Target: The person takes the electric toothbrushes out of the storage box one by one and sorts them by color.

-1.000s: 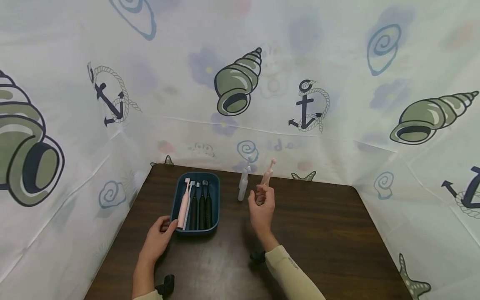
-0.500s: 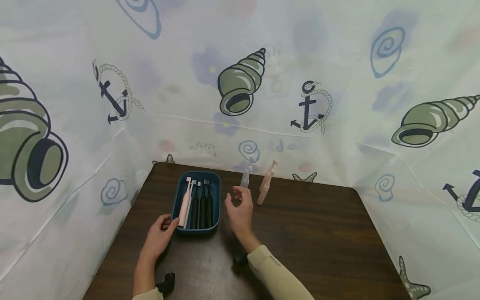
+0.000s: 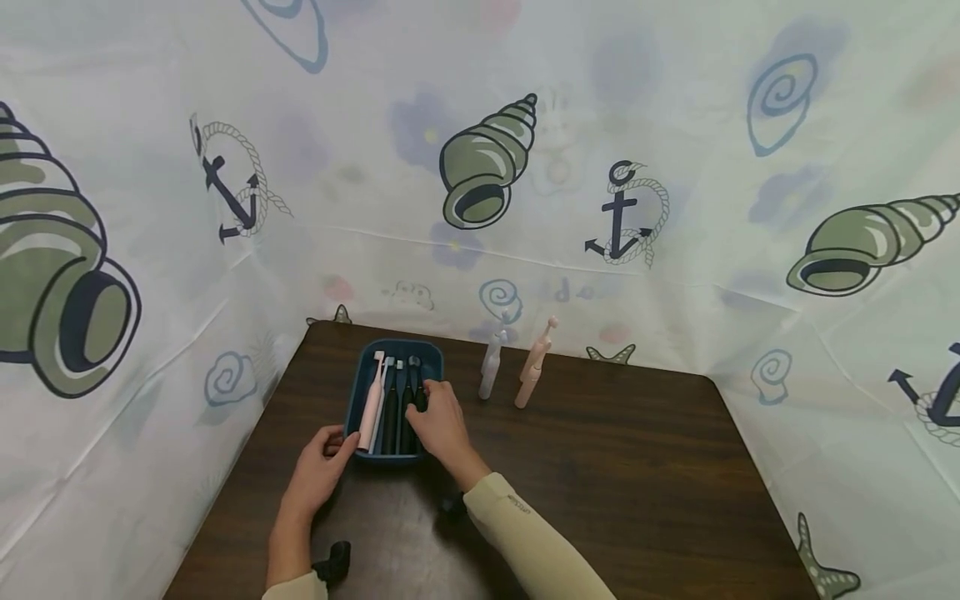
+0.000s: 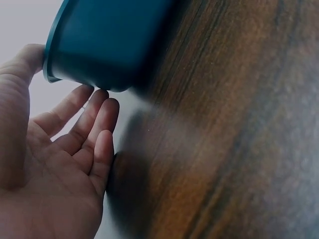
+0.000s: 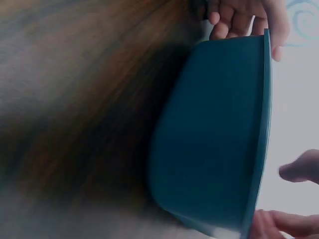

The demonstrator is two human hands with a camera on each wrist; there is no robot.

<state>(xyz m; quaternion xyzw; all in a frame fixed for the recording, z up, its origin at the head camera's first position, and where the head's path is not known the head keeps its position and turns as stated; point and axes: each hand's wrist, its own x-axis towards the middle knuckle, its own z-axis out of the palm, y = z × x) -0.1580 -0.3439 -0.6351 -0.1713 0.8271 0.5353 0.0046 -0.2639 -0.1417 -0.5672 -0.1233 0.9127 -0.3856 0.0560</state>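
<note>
Backdrop cloth: white (image 3: 360, 150), pale and creased, enclosing the counter at 9, 12 and 3 o'clock; one long crease crosses the far side.
Counter: dark brown wood grain (image 3: 615, 467), its far corners rounded, a soft sheen towards 6 o'clock; the far edge lies close to the cloth.
Cloth prints: green shells (image 3: 483, 171) at 9, 12 and 3 o'clock, navy anchors with rope (image 3: 617, 218), blue spirals (image 3: 782, 93), faint violet flowers and starfish (image 3: 828, 571).
Sleeves: cream cuffs (image 3: 525, 529) on both arms, entering from 6 o'clock.
Tray: blue, oblong, rounded (image 3: 352, 392), flat on the counter at 11 o'clock from its middle.
Left hand: at the tray's 8 o'clock (image 3: 317, 471); its grip pinches the tray, thumb over the rim, fingertips against the outer wall.
Right hand: at the tray's 4 o'clock (image 3: 444, 427); its grip is spread, thumb and fingertips apart; contact with a brush cannot be told.
Toothbrushes in tray: one pink (image 3: 371, 415), one whitish, and three black (image 3: 390, 421), side by side, heads towards 12 o'clock.
Standing electric toothbrushes: white (image 3: 490, 375) at 12 o'clock, pink (image 3: 528, 387) just beside towards 1; overlap hides their exact count.
</note>
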